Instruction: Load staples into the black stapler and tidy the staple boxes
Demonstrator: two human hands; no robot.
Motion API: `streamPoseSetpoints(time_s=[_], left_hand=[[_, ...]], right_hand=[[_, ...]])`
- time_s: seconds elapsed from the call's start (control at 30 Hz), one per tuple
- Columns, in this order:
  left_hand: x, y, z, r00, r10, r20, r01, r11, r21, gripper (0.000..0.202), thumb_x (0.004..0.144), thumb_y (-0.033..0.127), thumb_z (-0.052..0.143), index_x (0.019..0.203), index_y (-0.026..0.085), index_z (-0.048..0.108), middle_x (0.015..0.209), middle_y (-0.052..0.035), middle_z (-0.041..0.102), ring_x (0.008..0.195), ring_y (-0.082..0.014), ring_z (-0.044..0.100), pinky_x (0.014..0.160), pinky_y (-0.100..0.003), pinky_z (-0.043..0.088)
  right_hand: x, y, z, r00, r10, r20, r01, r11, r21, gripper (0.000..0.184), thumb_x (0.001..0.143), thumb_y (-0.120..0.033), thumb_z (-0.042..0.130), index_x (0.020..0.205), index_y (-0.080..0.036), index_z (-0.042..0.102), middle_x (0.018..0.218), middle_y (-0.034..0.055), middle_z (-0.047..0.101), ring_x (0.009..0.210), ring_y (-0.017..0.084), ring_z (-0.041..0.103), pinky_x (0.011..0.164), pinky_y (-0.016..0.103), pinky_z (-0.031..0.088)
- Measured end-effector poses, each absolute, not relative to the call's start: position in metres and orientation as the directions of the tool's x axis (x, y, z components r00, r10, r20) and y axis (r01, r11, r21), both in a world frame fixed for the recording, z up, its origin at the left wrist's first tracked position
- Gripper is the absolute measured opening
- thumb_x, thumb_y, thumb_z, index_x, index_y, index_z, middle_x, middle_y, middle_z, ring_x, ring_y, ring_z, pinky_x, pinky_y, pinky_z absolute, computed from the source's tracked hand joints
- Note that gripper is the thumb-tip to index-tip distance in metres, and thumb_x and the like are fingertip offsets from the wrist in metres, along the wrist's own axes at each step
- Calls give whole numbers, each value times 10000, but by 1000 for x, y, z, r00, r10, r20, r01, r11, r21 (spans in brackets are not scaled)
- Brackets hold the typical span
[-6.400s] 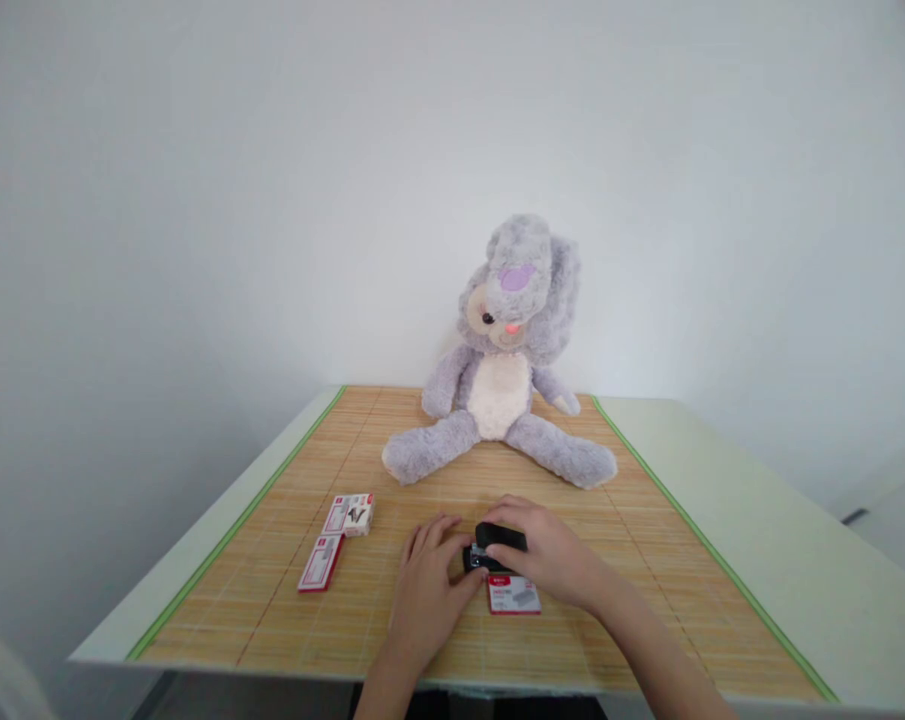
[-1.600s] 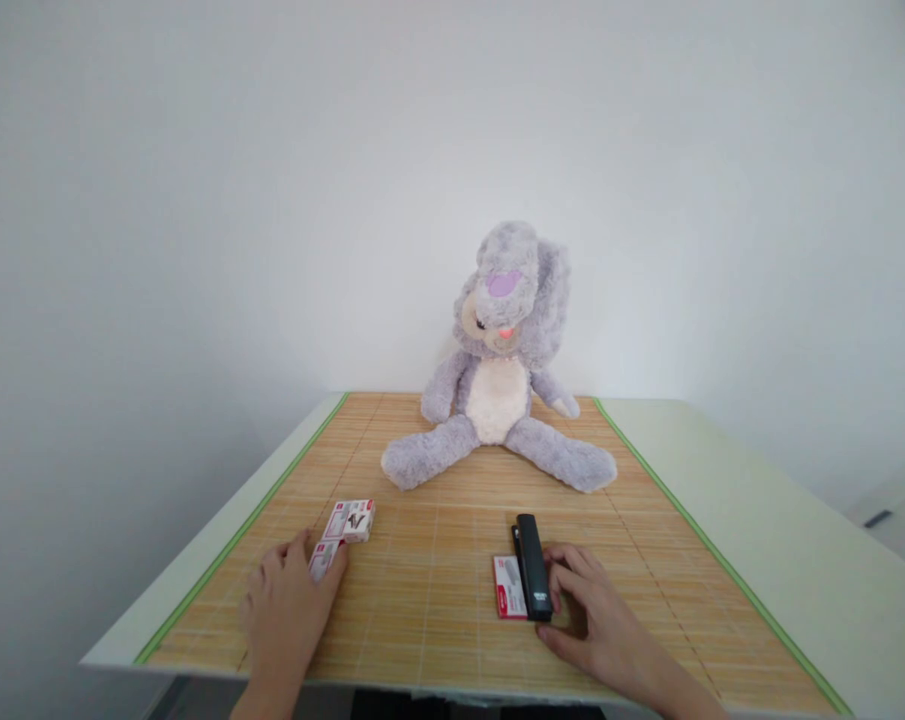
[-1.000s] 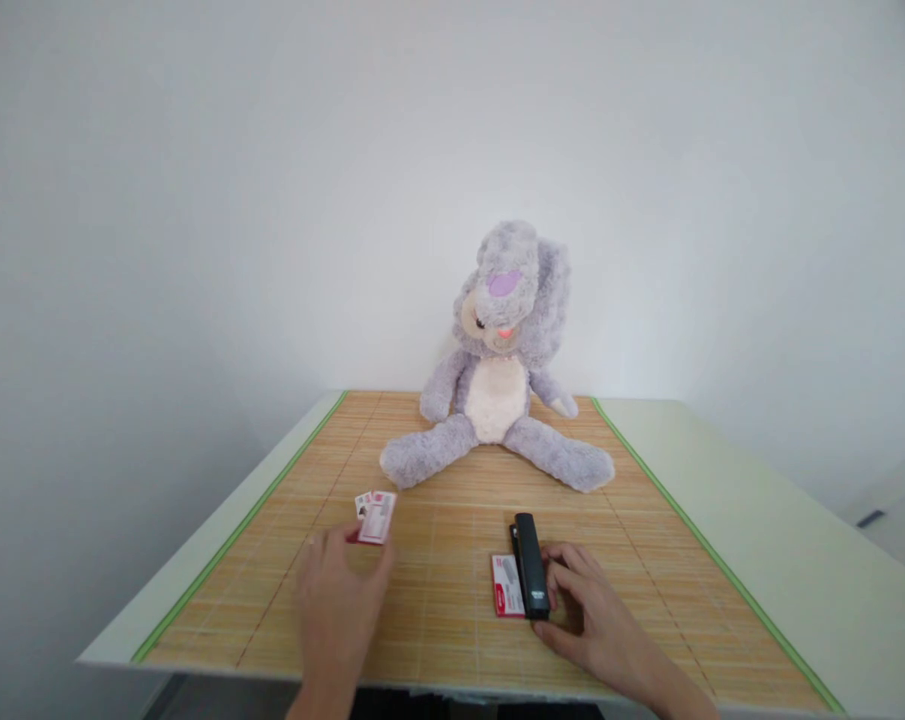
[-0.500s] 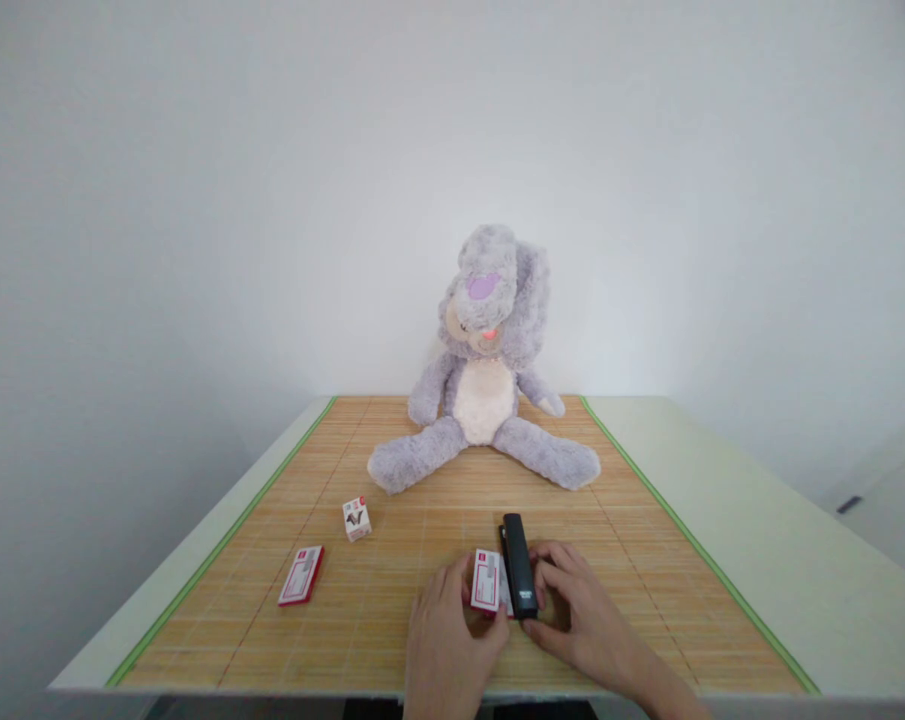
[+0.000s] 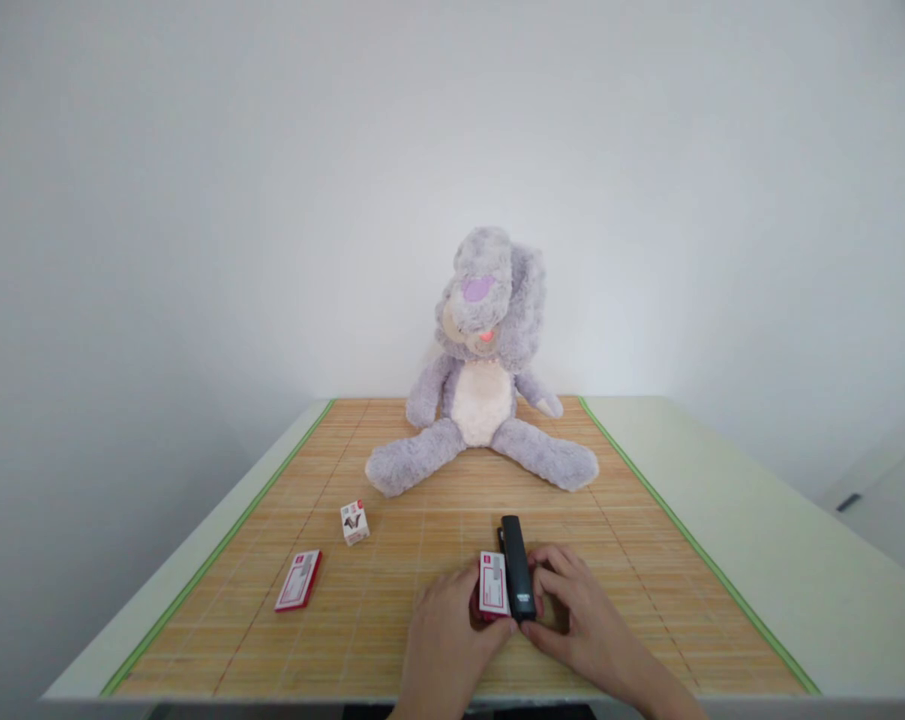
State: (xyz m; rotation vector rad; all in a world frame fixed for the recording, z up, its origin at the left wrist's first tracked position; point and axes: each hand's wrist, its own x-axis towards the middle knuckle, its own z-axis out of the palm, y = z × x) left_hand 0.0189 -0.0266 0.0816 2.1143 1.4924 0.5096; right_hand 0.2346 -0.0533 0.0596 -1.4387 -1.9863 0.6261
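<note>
Plush rabbit [image 5: 483, 400], beyond fingers [image 5: 548, 582]; carton [image 5: 355, 523], flat packet [image 5: 299, 581], leftward. Red-white box [image 5: 493, 583], left hand [image 5: 444, 622] pinching; black stapler [image 5: 518, 570], right hand [image 5: 581, 622] touching, grip unclear.

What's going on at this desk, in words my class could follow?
A person's two hands are working at a bamboo mat. The left hand holds a red-and-white box close along the left side of a black stapler, and the right hand touches the stapler's right side. Further left lie another flat box and a small white box. A grey plush toy sits behind everything.
</note>
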Motion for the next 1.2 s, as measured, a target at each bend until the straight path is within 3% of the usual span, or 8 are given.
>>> streamPoseSetpoints(time_s=[0.4, 0.5, 0.67, 1.2], left_hand=[[23, -33, 70, 322, 944, -72, 798, -230, 557, 583, 836, 367, 681, 1409, 283, 620, 1294, -111, 688, 1173, -319, 635, 1004, -419, 471], [21, -36, 68, 330, 941, -68, 785, -234, 574, 520, 866, 331, 635, 1385, 297, 636, 1277, -96, 692, 1140, -300, 645, 979, -400, 479], [17, -39, 63, 313, 948, -64, 770, -214, 601, 366, 908, 320, 578, 1250, 305, 708, 1058, -62, 727, 976, -249, 667, 862, -329, 491], [15, -43, 56, 346, 938, -25, 784, -274, 557, 318, 990, 358, 526, 1236, 300, 720, 1051, -66, 685, 1010, -243, 654, 896, -339, 493]], right_hand=[[234, -53, 60, -232, 957, 176, 680, 289, -674, 179, 788, -242, 753, 761, -241, 575, 1075, 23, 644, 1077, 254, 567, 919, 378, 457], [235, -53, 59, -229, 958, 172, 686, 284, -670, 158, 788, -240, 744, 773, -246, 586, 1079, 25, 644, 1084, 262, 563, 925, 390, 456], [236, -52, 57, -232, 958, 170, 687, 285, -668, 146, 779, -246, 748, 781, -251, 602, 1071, 25, 646, 1085, 267, 566, 920, 395, 459], [235, -54, 60, -220, 959, 179, 696, 283, -659, 199, 783, -226, 761, 769, -242, 563, 1040, 8, 641, 1051, 247, 560, 894, 371, 439]])
